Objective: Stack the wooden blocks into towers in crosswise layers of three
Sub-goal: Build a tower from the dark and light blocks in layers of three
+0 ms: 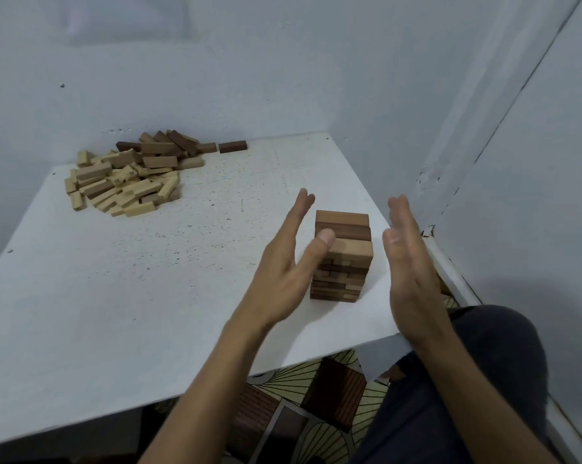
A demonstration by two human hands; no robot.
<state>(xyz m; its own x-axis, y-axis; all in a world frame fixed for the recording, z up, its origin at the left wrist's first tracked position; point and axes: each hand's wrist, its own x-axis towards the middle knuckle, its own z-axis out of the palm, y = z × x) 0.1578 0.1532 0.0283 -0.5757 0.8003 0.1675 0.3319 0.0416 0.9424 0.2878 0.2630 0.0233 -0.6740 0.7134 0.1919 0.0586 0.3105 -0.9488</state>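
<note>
While the tower stands near the right edge of the counter, left hand and right hand flank it, each grip apart; even, gentle pressure should square its layers.

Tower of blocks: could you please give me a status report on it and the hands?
Left hand, right hand open, flanking tower. Tower upright, several layers. Loose blocks piled far left, apart from tower.

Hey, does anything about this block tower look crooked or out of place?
Slightly: on the tower, upper layers seem to jut right past the lower ones. One dark block lies apart from the pile.
</note>
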